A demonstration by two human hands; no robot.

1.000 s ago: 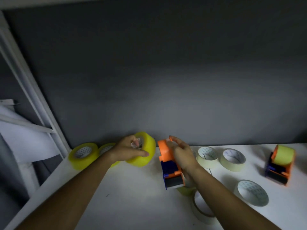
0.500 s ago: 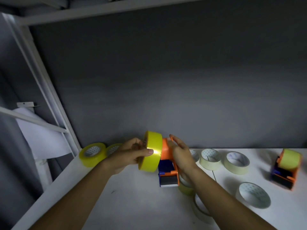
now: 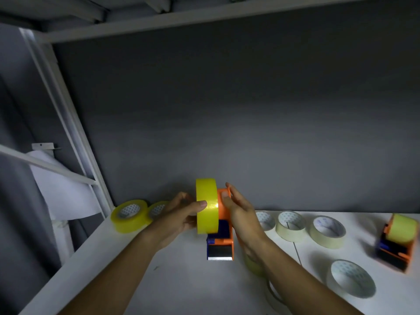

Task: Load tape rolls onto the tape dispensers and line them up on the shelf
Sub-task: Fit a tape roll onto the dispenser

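The left hand [image 3: 181, 215] grips the yellow tape roll [image 3: 207, 206] on edge, thumb across its tread, pressed against the orange dispenser [image 3: 223, 226] at the shelf [image 3: 181, 280] centre. The right hand [image 3: 241, 213], fingers nearly straight, braces the dispenser from 3 o'clock. Line the core squarely over the hub, then push from 9 o'clock until seated.
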